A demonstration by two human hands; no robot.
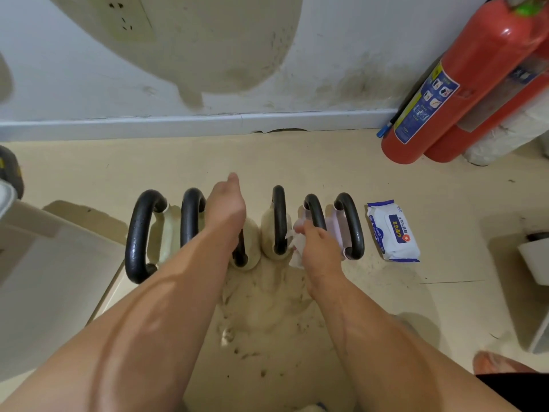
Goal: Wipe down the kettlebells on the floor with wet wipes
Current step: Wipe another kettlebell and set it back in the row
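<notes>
Two bare arms reach down from the bottom of the view to a row of kettlebells on the floor. The right hand (319,251) is closed around a crumpled white wet wipe (298,246). The wipe sits between two black handles: the fourth handle (279,218) is just to its left, and the fifth handle (315,212) is touching the fingers on the far side. Each handle runs as an arch from near to far, so I think the wipe should slide along it that way, away and back. The right hand is the nearer one for this job.

The left hand (225,203) lies on top of the third kettlebell (249,233), over its handle. I cannot tell if its fingers are curled around it.

Two more kettlebells stand on the left, and one with a pale purple body (334,230) is last on the right. Just beside it lies the wet wipes pack (392,230), flat and shut.

The floor (297,162) is pale tan with dark specks. Farther off is a stained white wall (89,69), and two red fire extinguishers (451,84) lean in the right corner.
</notes>
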